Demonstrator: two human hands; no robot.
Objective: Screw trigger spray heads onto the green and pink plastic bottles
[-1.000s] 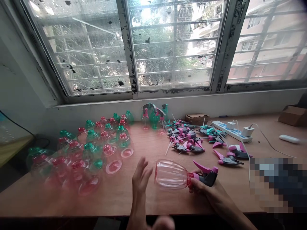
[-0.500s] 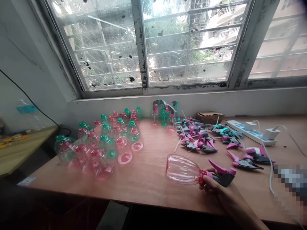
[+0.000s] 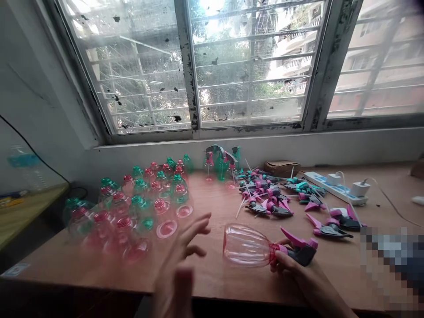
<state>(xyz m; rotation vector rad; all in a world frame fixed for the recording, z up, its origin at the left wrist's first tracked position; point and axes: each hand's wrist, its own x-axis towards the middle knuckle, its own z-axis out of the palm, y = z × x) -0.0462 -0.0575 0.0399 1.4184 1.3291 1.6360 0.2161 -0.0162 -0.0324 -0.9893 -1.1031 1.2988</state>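
My right hand [image 3: 289,267] grips a clear red spray bottle [image 3: 247,247] around its neck, where a pink and dark grey trigger sprayer [image 3: 301,249] is fitted. The bottle lies sideways in the air above the table, its base pointing left. To the left of that base, my left hand [image 3: 180,260] is raised with fingers apart and nothing in it, a little blurred. Beyond it stand several open red and green bottles [image 3: 142,203]. Loose trigger sprayers [image 3: 270,192] with thin white tubes lie in a heap behind the held bottle.
Assembled spray bottles [image 3: 221,165] stand at the back by the wall. A white power strip [image 3: 334,187] with plugged-in adapters and cables lies at the right, near a brown cardboard piece [image 3: 282,168]. Two more sprayers [image 3: 333,229] rest close to my right hand. The table's front edge [image 3: 109,287] runs below.
My left hand has come into view from below, left of the held bottle. The right hand still holds the spray bottle sideways. The whole view has shifted slightly.
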